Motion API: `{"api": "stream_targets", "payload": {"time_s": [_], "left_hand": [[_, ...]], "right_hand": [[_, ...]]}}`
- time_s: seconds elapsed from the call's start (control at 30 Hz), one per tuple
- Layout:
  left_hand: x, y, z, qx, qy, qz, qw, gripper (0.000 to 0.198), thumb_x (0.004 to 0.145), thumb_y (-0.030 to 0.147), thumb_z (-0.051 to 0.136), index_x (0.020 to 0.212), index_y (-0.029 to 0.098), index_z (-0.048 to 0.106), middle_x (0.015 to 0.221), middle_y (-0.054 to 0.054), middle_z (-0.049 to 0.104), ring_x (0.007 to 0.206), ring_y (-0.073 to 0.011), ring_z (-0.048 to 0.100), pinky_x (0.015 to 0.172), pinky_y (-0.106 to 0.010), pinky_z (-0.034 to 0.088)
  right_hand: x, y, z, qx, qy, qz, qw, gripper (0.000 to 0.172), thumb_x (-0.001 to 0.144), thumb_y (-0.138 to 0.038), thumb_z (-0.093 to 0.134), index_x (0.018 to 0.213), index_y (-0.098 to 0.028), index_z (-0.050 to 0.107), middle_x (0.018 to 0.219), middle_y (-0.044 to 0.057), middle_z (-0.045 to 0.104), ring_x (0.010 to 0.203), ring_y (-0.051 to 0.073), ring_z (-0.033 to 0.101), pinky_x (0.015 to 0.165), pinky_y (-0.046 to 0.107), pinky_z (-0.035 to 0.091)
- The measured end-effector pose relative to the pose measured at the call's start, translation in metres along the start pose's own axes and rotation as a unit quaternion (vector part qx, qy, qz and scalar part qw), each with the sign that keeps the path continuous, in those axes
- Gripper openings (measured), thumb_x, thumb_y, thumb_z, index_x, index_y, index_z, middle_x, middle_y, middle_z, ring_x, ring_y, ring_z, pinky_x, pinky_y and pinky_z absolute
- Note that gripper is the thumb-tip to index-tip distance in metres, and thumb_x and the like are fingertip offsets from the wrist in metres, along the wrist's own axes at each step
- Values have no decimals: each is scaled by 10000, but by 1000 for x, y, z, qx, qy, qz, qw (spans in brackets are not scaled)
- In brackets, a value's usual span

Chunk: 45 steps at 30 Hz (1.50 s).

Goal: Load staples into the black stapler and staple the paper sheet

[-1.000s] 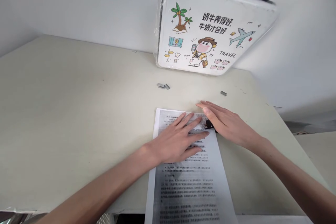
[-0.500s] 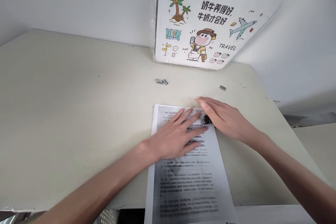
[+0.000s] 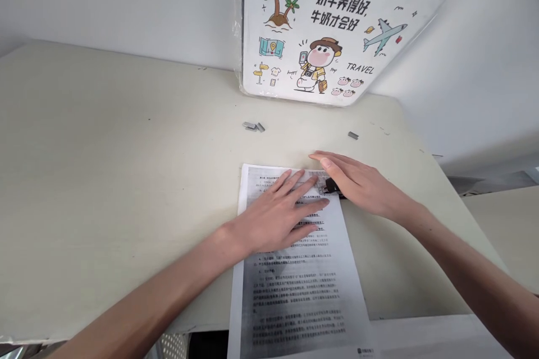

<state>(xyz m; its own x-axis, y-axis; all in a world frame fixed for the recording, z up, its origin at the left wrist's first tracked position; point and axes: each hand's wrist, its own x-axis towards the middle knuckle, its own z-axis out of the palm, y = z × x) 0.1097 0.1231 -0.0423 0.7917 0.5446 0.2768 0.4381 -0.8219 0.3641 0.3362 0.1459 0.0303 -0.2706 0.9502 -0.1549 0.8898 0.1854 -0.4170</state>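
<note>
A printed sheet of paper lies on the cream table, its lower end hanging past the front edge. My left hand rests flat on the upper part of the sheet, fingers spread. My right hand lies flat at the sheet's top right corner, fingers stretched out. Under its thumb side shows a small black object, mostly hidden, perhaps a stapler.
A white case with cartoon travel drawings leans against the wall at the back of the table. Loose strips of staples lie behind the paper, and a single strip lies further right. The table's right edge runs near my right forearm.
Both hands keep their pose on the paper. The view has shifted slightly, so everything sits a little higher and further left in the picture.
</note>
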Motion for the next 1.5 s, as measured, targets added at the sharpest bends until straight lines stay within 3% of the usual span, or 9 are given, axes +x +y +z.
{"api": "stream_targets", "payload": {"time_s": [1.07, 1.27, 1.5], "left_hand": [[1, 1, -1, 2, -3, -4, 1000, 474, 1090, 459, 455, 1517, 266, 529, 1713, -76, 314, 1611, -331, 187, 1324, -547, 142], [1, 1, -2, -6, 0, -5, 1000, 474, 1087, 460, 464, 1524, 284, 520, 1729, -52, 280, 1614, -321, 175, 1322, -546, 159], [2, 3, -5, -12, -3, -10, 1000, 476, 1079, 442, 489, 1526, 281, 522, 1746, -61, 223, 1616, -315, 169, 1326, -542, 152]], "right_hand": [[3, -6, 5, -65, 5, -41, 997, 585, 1094, -570, 165, 1378, -363, 632, 1545, -15, 578, 1448, 304, 518, 1072, 494, 538], [4, -6, 8, -80, 2, -40, 996, 586, 1102, -523, 153, 1409, -336, 615, 1554, 9, 569, 1461, 299, 501, 1128, 541, 492], [7, -6, 16, -133, 27, -63, 989, 569, 1106, -421, 141, 1454, -320, 580, 1556, 32, 564, 1444, 271, 516, 1093, 528, 512]]}}
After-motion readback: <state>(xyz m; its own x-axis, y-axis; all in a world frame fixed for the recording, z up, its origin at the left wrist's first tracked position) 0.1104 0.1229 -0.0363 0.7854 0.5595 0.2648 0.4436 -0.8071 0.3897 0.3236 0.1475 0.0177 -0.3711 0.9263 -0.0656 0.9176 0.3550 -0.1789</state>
